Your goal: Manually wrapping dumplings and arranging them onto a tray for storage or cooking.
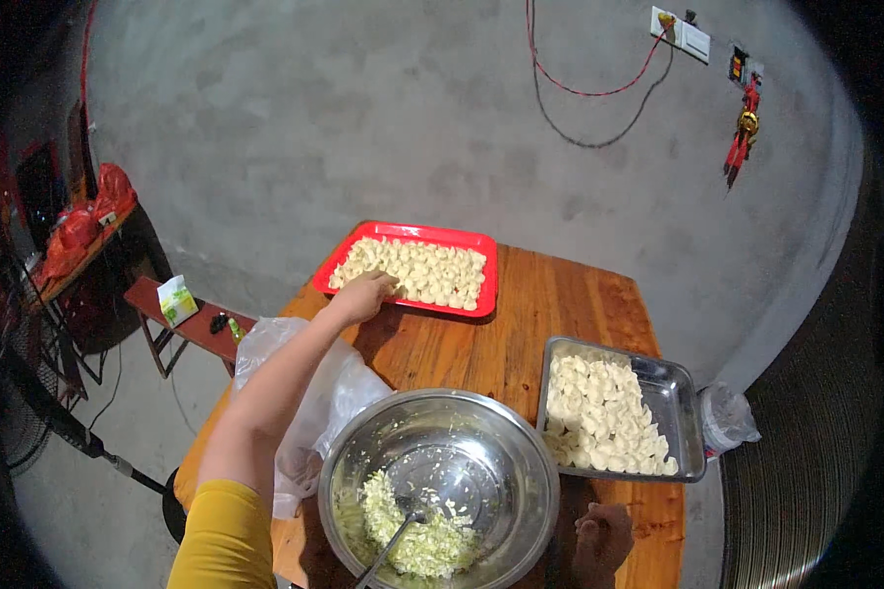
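Observation:
My left hand (366, 294) reaches to the near-left part of a red tray (484, 250) of small pale dumplings (427, 275), its fingertips among them and too hidden to show a grip. My right hand (604, 535) is low at the right, beside a steel bowl (442, 417), with fingers curled; what they hold, if anything, is unclear. The bowl has chopped pale-green filling (427, 545) and a spoon (388, 550) in it. Right of it, a metal tray (678, 393) holds more dumplings. A clear plastic bag (295, 383) lies under my left forearm.
The wooden table (550, 304) stands by a grey wall with sockets (692, 39) and hanging cords. A plastic-wrapped container (722, 417) is beyond the metal tray. At left are a low bench (211, 334), a black fan (39, 412) and a shelf with red bags (79, 226).

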Action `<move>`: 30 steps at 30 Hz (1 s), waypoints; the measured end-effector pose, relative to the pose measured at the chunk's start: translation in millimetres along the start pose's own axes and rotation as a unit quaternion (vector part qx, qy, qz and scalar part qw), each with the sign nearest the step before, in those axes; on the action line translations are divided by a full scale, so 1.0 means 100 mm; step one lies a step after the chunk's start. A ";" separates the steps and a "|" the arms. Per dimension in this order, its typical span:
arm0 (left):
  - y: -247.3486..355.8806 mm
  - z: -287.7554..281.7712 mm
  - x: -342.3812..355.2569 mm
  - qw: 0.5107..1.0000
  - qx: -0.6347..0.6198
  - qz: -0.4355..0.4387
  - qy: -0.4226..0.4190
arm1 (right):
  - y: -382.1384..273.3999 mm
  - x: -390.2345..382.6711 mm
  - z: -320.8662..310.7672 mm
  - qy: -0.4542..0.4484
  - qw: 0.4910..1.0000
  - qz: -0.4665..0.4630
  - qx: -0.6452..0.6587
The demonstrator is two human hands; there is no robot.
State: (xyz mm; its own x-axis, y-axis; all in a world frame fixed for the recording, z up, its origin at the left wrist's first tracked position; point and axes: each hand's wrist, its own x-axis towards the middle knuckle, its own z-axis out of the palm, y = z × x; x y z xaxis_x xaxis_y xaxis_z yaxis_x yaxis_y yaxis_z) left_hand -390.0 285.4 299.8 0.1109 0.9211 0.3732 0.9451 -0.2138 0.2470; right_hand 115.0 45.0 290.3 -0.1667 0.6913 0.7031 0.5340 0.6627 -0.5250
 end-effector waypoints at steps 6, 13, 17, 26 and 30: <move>-0.36 0.43 0.47 0.998 -0.006 0.030 -0.058 | 0.17 0.27 0.26 -0.022 0.999 -0.017 0.019; -0.25 0.51 0.55 0.997 -0.061 0.042 -0.015 | 0.28 0.39 0.35 -0.020 0.999 -0.029 0.021; -0.08 0.60 0.51 0.909 -0.145 -0.259 0.292 | 0.33 0.35 0.28 -0.015 0.999 -0.036 0.013; -0.72 1.06 0.57 0.499 -0.668 -0.482 0.272 | 0.31 0.37 0.17 -0.026 0.999 -0.024 0.014; -0.45 1.11 0.68 0.507 -0.675 -0.463 0.272 | 0.37 0.38 0.12 -0.014 1.000 -0.024 0.013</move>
State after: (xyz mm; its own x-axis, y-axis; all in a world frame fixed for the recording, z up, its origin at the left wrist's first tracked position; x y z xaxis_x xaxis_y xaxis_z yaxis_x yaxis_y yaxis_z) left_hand -390.6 393.9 215.3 -0.6351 0.6832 -0.3604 -0.5966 -0.1377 0.7906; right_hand 118.8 99.4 292.3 -0.2154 0.6660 0.7142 0.5037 0.7023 -0.5030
